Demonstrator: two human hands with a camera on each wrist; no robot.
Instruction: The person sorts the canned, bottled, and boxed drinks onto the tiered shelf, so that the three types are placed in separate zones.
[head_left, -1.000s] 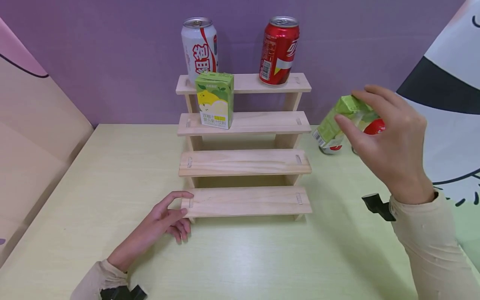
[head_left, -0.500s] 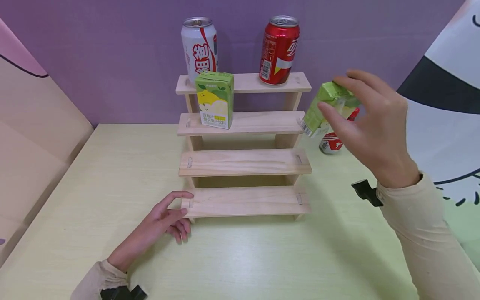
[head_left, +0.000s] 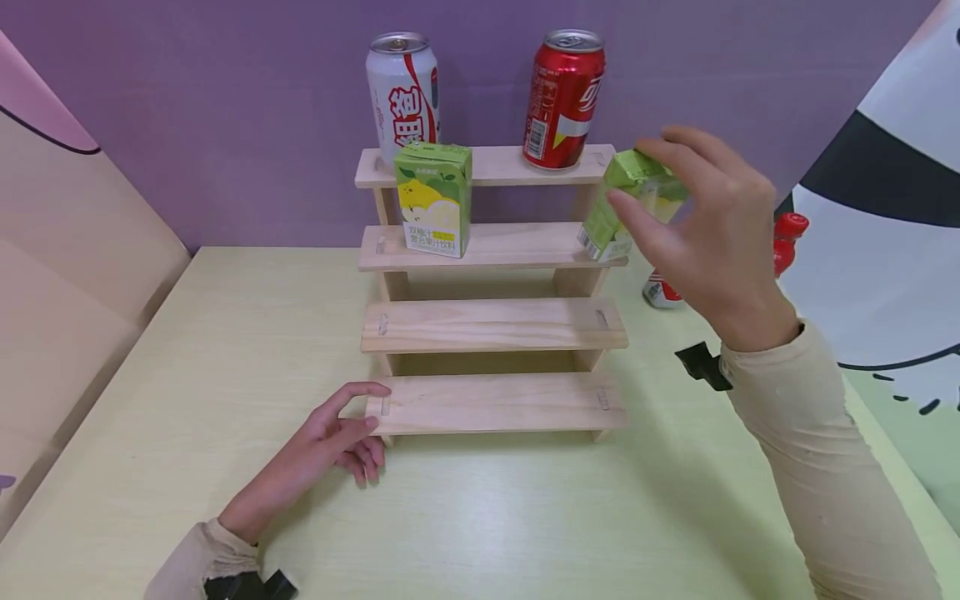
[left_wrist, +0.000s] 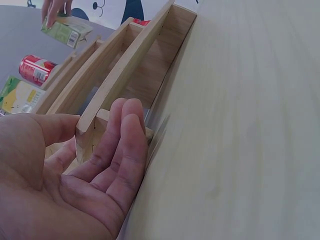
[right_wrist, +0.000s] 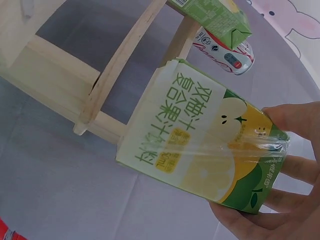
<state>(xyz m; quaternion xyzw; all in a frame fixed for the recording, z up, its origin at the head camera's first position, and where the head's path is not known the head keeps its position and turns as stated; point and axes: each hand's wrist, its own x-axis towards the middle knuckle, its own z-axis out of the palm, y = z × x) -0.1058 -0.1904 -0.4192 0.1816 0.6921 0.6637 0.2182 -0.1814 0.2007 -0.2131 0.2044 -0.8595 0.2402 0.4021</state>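
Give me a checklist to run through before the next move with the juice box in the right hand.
1. Hold: ok. The right grip pinches the held juice box near its top.
2. Held box upright: not ok. It is tilted.
3. Stand held: ok. The left grip holds the left end of the lowest shelf.
4. Room on the second shelf from the top: ok. Bare wood shows right of the standing juice box.
5. Held box's base touching that shelf: cannot tell.
6. White can and red can upright: ok.
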